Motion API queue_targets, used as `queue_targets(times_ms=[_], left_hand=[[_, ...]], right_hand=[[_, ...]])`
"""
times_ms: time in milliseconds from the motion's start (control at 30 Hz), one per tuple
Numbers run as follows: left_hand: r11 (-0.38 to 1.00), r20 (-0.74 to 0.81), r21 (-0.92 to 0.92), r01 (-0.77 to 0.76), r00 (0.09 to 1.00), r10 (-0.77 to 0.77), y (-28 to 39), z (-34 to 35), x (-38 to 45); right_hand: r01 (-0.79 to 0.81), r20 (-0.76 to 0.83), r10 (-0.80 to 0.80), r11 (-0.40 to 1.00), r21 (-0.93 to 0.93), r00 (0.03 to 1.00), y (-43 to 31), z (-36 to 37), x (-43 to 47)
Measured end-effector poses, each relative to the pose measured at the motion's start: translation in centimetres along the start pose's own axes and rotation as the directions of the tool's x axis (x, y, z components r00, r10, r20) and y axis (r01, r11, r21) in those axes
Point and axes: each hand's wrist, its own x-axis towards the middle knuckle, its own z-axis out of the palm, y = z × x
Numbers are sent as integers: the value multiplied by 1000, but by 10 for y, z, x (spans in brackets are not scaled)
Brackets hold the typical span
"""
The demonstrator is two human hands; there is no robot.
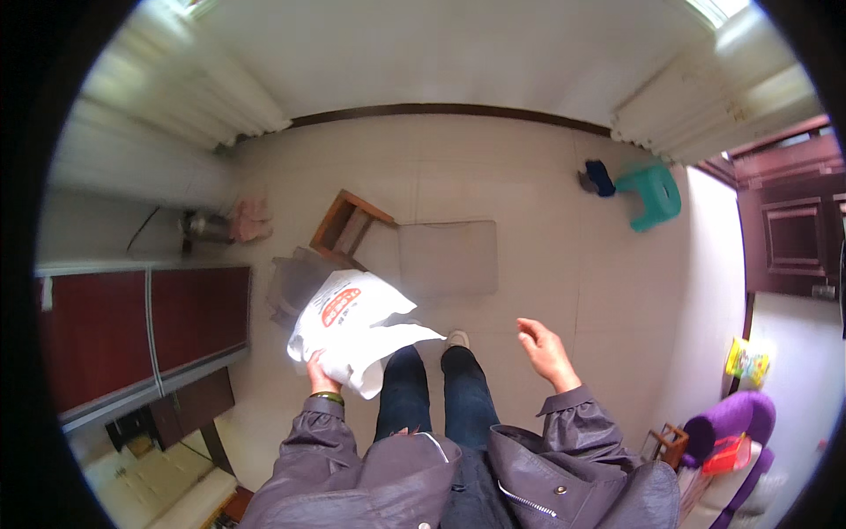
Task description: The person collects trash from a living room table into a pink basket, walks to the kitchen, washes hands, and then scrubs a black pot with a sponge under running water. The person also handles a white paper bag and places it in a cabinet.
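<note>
My left hand (320, 375), with a green bangle at its wrist, grips a white plastic bag (350, 334) that bears red and dark print. The bag hangs loosely spread in front of my left leg. To the right of my legs, my right hand (545, 350) is held over the floor with its fingers apart and nothing in it. Beyond the bag, a wooden stool or open wooden frame (350, 225) lies tipped on the tiles, beside a flat grey mat (448, 258). Partly behind the bag is some crumpled grey material (291, 284).
A green plastic stool (654, 195) stands at the far right beside dark blue footwear (600, 178). Pink slippers or cloth (251, 219) lie at left, near a dark red cabinet (198, 307). At lower right are a purple chair (733, 416), a red bag (727, 455) and a yellow packet (747, 362).
</note>
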Motion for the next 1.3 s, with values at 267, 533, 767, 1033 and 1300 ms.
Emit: queue_targets(times_ms=[267, 533, 767, 1033, 1300], left_hand=[[918, -11, -272, -289, 955, 298, 50, -169, -98], [649, -228, -470, -598, 793, 565, 58, -316, -214], [676, -478, -201, -709, 673, 564, 33, -471, -277], [656, -625, 638, -404, 226, 747, -16, -617, -294], [869, -877, 436, -236, 107, 469, -74, -780, -280]], right_hand=[[226, -53, -232, 969, -96, 971, -83, -27, 9], [477, -44, -501, 845, -242, 864, -194, 18, -18], [649, -88, -683, 720, -244, 725, -275, 158, -74], [793, 211, -774, 529, -302, 597, -348, 385, -108], [926, 547, -749, 333, -176, 373, -403, 663, -198]])
